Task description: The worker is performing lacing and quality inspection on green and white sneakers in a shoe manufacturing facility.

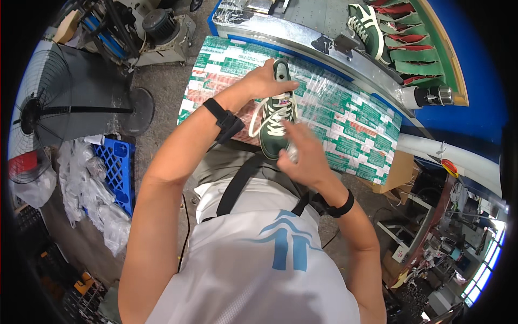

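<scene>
A dark green sneaker (pixel 276 116) with white laces lies lengthwise over my lap, its far end pointing away from me. My left hand (pixel 265 81) grips that far end from the left side. My right hand (pixel 302 154) is closed around the near end of the sneaker, blurred by motion, with the fingers over the lace area. A loose loop of white lace (pixel 253 121) hangs off the left side. Both wrists carry black bands.
A bench covered in green, red and white printed sheet (pixel 350 124) runs in front of me. Another green sneaker (pixel 367 27) and green cut pieces (pixel 418 54) lie on the conveyor beyond. A standing fan (pixel 59 102), blue crate (pixel 118 167) and plastic bags (pixel 91 194) sit left.
</scene>
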### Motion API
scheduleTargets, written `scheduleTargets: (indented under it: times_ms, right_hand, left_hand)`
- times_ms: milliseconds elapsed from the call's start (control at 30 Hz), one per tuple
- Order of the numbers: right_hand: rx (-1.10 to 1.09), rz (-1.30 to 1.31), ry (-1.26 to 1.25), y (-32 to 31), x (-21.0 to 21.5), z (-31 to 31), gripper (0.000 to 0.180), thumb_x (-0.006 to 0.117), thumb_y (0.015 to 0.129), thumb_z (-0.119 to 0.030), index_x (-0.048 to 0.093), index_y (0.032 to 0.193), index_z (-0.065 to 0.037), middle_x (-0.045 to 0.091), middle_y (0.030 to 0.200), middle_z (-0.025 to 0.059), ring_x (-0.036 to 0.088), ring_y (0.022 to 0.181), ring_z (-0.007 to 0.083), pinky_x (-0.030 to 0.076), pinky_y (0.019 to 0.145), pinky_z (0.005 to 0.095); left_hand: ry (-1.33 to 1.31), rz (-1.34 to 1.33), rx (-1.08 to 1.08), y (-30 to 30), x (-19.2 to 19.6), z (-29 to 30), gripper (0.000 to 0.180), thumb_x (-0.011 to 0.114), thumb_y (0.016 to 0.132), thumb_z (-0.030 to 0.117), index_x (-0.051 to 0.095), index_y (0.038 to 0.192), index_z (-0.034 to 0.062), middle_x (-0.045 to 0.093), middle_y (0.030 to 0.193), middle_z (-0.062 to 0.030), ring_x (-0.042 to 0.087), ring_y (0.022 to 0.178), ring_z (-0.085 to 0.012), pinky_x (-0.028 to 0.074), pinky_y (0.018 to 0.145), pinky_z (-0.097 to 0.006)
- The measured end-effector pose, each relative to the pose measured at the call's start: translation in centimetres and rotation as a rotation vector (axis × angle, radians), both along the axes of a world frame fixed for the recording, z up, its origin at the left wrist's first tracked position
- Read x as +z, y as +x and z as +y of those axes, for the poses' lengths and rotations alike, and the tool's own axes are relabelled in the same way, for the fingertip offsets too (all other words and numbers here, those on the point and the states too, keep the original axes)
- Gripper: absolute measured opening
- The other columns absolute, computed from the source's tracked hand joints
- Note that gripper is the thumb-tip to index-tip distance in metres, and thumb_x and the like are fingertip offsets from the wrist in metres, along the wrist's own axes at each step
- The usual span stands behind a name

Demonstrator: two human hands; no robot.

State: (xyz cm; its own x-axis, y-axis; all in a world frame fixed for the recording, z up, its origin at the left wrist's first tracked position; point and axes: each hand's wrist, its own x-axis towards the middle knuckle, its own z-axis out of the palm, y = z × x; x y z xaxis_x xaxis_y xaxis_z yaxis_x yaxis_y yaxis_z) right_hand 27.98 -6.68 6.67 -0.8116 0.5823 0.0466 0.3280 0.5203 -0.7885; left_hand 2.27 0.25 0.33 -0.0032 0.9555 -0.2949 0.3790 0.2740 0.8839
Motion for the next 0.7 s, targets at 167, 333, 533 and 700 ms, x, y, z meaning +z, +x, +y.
scheduleTargets:
  times_ms: [167,333,533,700]
  right_hand:
    - [-0.213,-0.020,0.217,-0.3,-1.1,1.4,0.070,0.077,0.083,-0.016,0.061,0.146,0.012,0.063,0.106,0.0208,0.064,0.098,0.0412,0.053,0.087,0.0522]
    - [-0.087,-0.123,0.331,-0.2,-0.1,1.9,0.072,0.078,0.084,-0.018,0.060,0.147,0.011,0.062,0.109,0.0218,0.064,0.101,0.0415,0.052,0.091,0.0519]
    - [0.140,-0.286,0.343,4.0,6.5,1.0,0.074,0.078,0.085,-0.017,0.058,0.150,0.011,0.062,0.109,0.0224,0.063,0.103,0.0414,0.052,0.095,0.0508]
    - [0.044,-0.301,0.075,6.6,6.8,-0.3,0.072,0.076,0.086,-0.014,0.059,0.152,0.009,0.064,0.108,0.0225,0.064,0.100,0.0416,0.054,0.092,0.0497]
  left_hand:
    - [-0.128,0.282,0.110,1.2,-1.0,0.4,0.119,0.088,0.082,0.067,0.042,0.162,-0.0087,0.053,0.153,-0.0440,0.064,0.139,-0.0528,0.057,0.113,-0.050]
    - [-0.046,0.159,0.161,-0.1,-2.6,0.0,0.096,0.089,0.087,0.048,0.051,0.156,-0.0058,0.064,0.146,-0.0350,0.072,0.129,-0.0425,0.060,0.106,-0.048]
    - [0.008,-0.227,0.198,-0.7,-0.6,-1.1,0.055,0.087,0.092,0.018,0.067,0.138,-0.0042,0.079,0.122,-0.0166,0.077,0.110,-0.0260,0.062,0.098,-0.040]
    - [0.016,-0.252,0.183,-1.0,-2.1,-1.4,0.065,0.087,0.090,0.029,0.066,0.142,-0.0032,0.076,0.127,-0.0185,0.075,0.115,-0.0303,0.060,0.103,-0.042]
